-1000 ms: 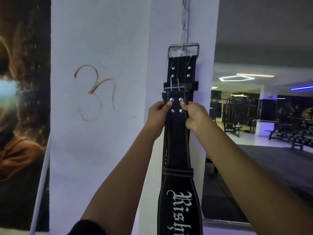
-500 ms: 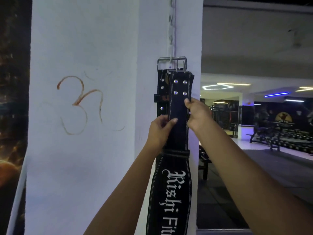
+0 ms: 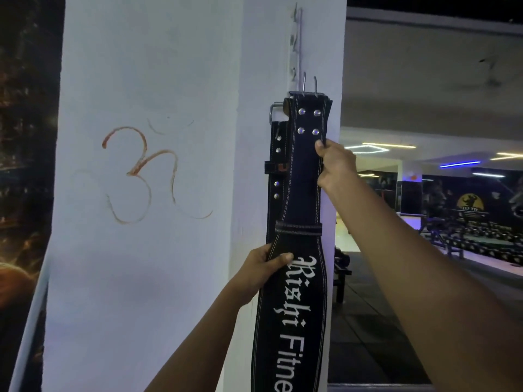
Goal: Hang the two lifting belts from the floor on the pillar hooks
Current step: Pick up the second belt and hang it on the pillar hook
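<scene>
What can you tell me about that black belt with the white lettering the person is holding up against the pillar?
The black leather-looking lifting belt with white stitching and white gothic lettering hangs upright against the white pillar. It widens toward the bottom, has four silver rivets near its narrow top, a stitched keeper loop lower down, and two metal prongs sticking up above its top edge. The right hand grips its right edge below the rivets; the left hand pinches its left edge beside the lettering. A second black studded belt hangs partly hidden behind it.
</scene>
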Motion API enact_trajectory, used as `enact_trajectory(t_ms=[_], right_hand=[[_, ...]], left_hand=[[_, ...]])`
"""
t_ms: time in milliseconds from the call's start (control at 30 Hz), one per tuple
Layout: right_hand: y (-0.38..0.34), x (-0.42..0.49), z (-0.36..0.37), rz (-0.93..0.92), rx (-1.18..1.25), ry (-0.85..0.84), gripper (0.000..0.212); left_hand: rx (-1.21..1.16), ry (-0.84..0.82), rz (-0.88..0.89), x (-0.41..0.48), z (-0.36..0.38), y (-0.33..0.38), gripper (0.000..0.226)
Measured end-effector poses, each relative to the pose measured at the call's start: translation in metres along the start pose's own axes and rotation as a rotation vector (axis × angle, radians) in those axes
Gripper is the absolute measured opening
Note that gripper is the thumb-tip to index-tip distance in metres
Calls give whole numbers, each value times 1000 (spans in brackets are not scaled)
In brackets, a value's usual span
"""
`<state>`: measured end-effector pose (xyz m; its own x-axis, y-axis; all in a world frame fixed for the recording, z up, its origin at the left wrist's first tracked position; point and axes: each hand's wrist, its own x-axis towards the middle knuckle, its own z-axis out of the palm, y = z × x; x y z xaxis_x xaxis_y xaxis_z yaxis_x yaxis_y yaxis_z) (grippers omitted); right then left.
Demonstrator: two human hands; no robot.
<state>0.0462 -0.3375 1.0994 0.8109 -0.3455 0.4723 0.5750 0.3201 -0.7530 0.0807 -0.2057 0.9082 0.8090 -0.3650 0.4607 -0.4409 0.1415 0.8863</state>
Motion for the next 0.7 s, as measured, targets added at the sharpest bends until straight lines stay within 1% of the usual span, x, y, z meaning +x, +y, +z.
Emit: enact_trajectory(t_ms=[100, 200, 300, 433, 567, 700], right_hand=[[-5, 0, 0, -18, -3, 10, 23], [-10, 1, -1, -45, 8, 18, 19], [-20, 5, -1, -58, 43, 35, 25], [-21, 7, -3, -48, 32, 31, 28], [-25, 7, -3, -74, 34, 17, 30], [-31, 10, -4, -89, 41, 26, 25]], left_hand=[[-31, -25, -53, -8, -2, -8, 31], [-81, -8, -43, -6, -2, -4, 32], [-137, -9, -58, -9, 1, -8, 32], [-36, -45, -138, -22, 0, -34, 38], [-80, -9, -105, -11, -2, -18, 34], [-116, -14, -95, -7, 2, -14, 38]])
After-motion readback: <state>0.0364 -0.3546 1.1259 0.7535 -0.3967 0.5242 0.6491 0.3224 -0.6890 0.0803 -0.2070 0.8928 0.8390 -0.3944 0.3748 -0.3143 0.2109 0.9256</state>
